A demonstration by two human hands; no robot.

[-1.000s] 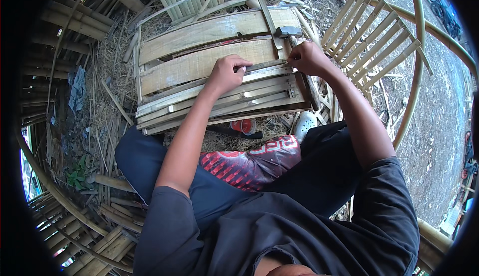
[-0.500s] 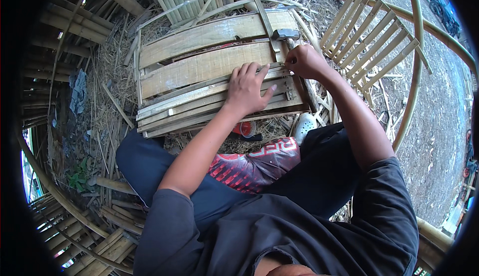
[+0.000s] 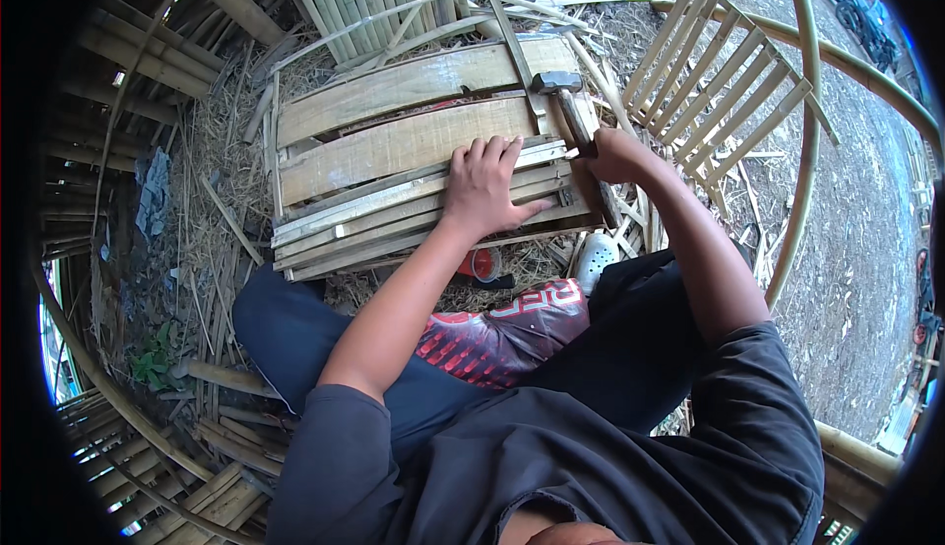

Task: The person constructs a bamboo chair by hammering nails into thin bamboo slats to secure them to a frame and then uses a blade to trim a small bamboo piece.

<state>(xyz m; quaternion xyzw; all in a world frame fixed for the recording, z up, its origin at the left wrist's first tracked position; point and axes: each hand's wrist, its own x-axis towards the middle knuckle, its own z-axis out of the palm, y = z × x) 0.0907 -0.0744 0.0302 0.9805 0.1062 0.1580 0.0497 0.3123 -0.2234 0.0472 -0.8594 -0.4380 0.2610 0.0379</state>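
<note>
A low table of wide wooden planks (image 3: 394,156) stands before my crossed legs. Along its near side lie several narrow bamboo slats (image 3: 364,212). My left hand (image 3: 484,186) rests flat across them, fingers forward and thumb stretched to the right. At the table's right end is a hammer (image 3: 578,120), its dark metal head away from me and its wooden handle slanting back toward me. My right hand (image 3: 618,157) is closed around the middle of that handle; its fingertips are partly hidden. The right ends of the slats lie just left of this hand.
A bamboo slat rack (image 3: 709,72) leans at the far right, near a curved bamboo pole (image 3: 805,141). One thin wooden strip (image 3: 512,48) lies across the table's far edge. A red cup (image 3: 482,263) and a pale clog (image 3: 596,259) are below the near edge.
My right hand has left the slat ends, moved slightly right and closed on the hammer's handle. My left hand stays on the slats, its thumb lowered. The view has shifted a little.
</note>
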